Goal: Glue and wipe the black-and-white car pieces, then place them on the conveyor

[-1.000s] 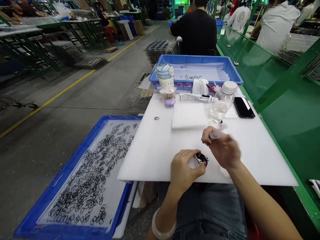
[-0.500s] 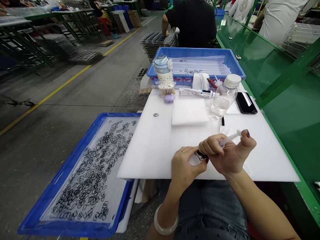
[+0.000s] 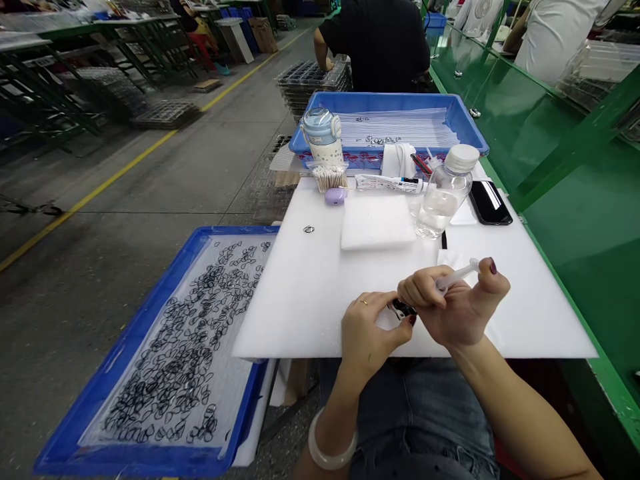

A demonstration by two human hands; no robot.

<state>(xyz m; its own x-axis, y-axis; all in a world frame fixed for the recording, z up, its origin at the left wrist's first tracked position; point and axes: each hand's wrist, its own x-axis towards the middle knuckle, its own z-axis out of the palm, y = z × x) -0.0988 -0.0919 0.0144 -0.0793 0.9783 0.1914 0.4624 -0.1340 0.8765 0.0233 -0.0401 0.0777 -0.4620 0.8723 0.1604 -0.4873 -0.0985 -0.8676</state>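
My left hand (image 3: pixel 373 337) pinches a small black and silver part (image 3: pixel 401 309) between thumb and fingers, just above the white work board (image 3: pixel 295 293). In my right hand (image 3: pixel 453 303) is a plastic syringe (image 3: pixel 457 276), its fingers wrapped round the barrel and the thumb up at the plunger end. The syringe's tip is hidden behind the right hand, close to the small part. A few thin black rings (image 3: pixel 309 229) lie on the board to the left. Behind my hands sits a white foam pad (image 3: pixel 377 223).
Left and lower stands a blue tray (image 3: pixel 125 337) with many black rings. Along the back are a clear bottle (image 3: pixel 445 193), a phone (image 3: pixel 490 203), a tumbler (image 3: pixel 323 137), cotton swabs (image 3: pixel 330 177), a tube (image 3: pixel 387 183) and a blue bin (image 3: pixel 387 101). A person in black (image 3: pixel 377 47) sits ahead.
The whole view has shifted slightly. Both hands keep nearly the same pose, with the syringe still by the small part.
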